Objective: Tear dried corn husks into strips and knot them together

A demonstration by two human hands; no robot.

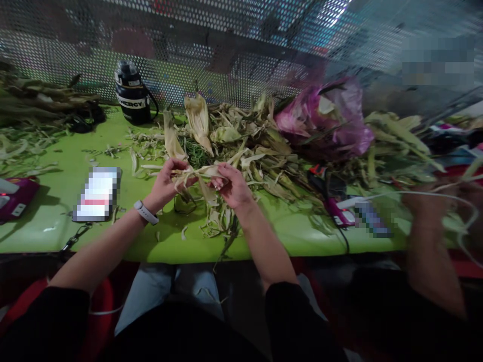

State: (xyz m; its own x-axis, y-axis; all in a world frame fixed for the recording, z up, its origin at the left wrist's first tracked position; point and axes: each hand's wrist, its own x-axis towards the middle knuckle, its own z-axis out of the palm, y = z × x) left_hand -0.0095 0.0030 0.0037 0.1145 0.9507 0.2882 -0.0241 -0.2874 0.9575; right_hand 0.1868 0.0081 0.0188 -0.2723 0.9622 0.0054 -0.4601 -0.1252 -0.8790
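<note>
Both of my hands are over the green table, closed on the same pale dried corn husk strip. My left hand, with a white watch on its wrist, pinches the strip's left end. My right hand grips its right end, and loose husk ends hang down between the two hands. Just beyond them lies a big pile of husks.
A black bottle stands at the back by the perforated metal wall. A phone lies left of my hands, a purple device at the far left. A pink plastic bag tops the pile. Another person's arm works at right.
</note>
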